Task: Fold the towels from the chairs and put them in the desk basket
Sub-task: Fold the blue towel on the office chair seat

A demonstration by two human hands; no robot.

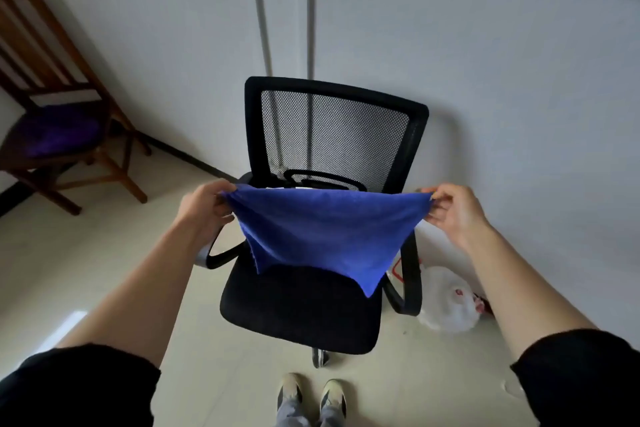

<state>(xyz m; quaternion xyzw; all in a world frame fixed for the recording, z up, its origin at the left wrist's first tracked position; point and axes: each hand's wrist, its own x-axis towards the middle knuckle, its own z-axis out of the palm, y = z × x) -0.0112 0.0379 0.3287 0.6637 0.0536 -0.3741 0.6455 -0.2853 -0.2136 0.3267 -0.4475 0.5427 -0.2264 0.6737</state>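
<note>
Head view: my left hand (204, 206) and right hand (450, 210) each pinch a top corner of the towel (322, 236), stretched level between them, hanging above the chair (301, 308).

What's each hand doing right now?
Left hand: closed, pinching one corner of the blue towel.
Right hand: closed, pinching the other corner.

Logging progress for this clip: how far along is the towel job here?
Early. Nothing looks finished: no basket or folded towel is in view. In hand: the left hand and right hand each pinch a top corner of a blue towel, stretched open above the office chair, not yet folded. Left: another purple-blue cloth lies on the wooden chair.
</note>
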